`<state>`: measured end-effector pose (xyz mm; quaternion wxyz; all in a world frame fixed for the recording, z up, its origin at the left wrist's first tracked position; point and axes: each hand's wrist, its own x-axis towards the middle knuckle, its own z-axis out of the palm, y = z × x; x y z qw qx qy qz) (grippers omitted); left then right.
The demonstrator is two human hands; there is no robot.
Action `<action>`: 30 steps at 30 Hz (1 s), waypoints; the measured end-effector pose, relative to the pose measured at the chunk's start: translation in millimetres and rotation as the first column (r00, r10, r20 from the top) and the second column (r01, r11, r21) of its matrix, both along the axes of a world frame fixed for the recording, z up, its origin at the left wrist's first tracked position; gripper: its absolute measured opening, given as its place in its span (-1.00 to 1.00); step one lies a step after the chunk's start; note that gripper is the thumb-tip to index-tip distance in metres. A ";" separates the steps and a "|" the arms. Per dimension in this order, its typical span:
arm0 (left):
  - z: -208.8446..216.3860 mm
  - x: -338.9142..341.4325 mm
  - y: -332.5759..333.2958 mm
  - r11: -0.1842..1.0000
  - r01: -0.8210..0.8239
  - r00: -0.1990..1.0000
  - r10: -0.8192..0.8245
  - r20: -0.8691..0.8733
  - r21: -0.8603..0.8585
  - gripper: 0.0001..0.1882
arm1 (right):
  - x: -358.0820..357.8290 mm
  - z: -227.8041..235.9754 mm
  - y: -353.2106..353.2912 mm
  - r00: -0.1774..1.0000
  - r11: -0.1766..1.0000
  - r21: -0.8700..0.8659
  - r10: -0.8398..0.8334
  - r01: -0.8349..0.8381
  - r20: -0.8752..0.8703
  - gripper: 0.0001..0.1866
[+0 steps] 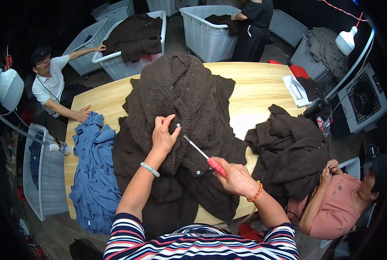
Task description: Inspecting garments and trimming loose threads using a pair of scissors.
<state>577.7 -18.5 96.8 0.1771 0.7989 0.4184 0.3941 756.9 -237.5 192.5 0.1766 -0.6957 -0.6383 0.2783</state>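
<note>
A dark brown knit garment [172,82] with shiny round buttons is heaped on the table before me. My left hand [162,134] has its fingers curled at the knit, thumb and forefinger close round a small pale button [178,125]. In my right hand [237,175] is a red-handled tool [215,164] with a slim metal shaft, like a screwdriver. Its tip points up and left, just short of that button, apart from my left hand. Another shiny button [198,172] lies lower on the knit, left of my right hand.
The wooden table [262,82] carries blue garments [94,173] at left and more brown knitwear [288,151] at right. One person [50,82] stands at left, another [332,195] sits at right, a third [254,30] is behind. Plastic bins [211,39] and lamps [347,41] surround the table.
</note>
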 end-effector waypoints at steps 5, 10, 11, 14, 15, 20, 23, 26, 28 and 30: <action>7.8 4.7 1.3 0.947 0.129 0.952 -0.035 -0.303 0.294 -0.69 | -6.7 4.4 6.2 0.999 0.999 0.018 -0.043 0.042 0.020 -0.55; -10.3 -7.9 14.6 0.983 0.130 0.981 -0.108 -0.158 0.132 -0.87 | -14.6 3.5 11.6 0.998 0.998 -0.056 0.011 -0.007 0.063 -0.56; -8.4 -13.1 16.3 0.989 0.147 0.988 -0.146 -0.060 0.012 -0.87 | -16.9 3.6 10.9 0.999 0.998 -0.065 0.024 -0.022 0.041 -0.55; -11.7 -26.2 19.3 0.937 0.194 0.971 -0.142 0.191 -0.289 -0.89 | -17.3 10.4 11.7 0.998 0.996 -0.063 0.063 -0.063 -0.002 -0.56; -17.5 -33.1 20.7 0.897 0.234 0.944 -0.118 0.307 -0.376 -0.88 | -17.7 11.6 13.9 0.998 0.997 -0.050 0.057 -0.058 -0.016 -0.58; 10.6 -39.8 9.9 0.950 0.113 0.992 -0.091 0.091 -0.289 -0.82 | -14.3 3.1 19.0 1.000 0.999 0.017 0.031 -0.031 -0.004 -0.62; 33.3 -26.1 10.8 1.000 -0.011 0.998 0.011 -0.060 -0.003 -0.74 | -12.2 2.9 20.0 0.998 0.997 0.077 0.022 -0.017 -0.066 -0.60; 60.3 8.8 20.4 0.987 -0.090 0.968 0.118 -0.222 0.132 -0.55 | -9.2 1.7 24.9 0.999 0.992 0.124 -0.036 0.040 -0.039 -0.58; 60.0 17.9 40.4 0.992 -0.123 0.913 0.120 -0.390 0.017 -0.54 | -12.4 4.6 27.5 0.998 0.994 0.104 -0.041 0.045 -0.044 -0.60; 36.4 16.5 61.7 0.997 -0.066 0.934 0.046 -0.355 -0.044 -0.59 | -10.5 8.0 29.5 0.997 0.995 0.086 -0.056 0.059 -0.043 -0.62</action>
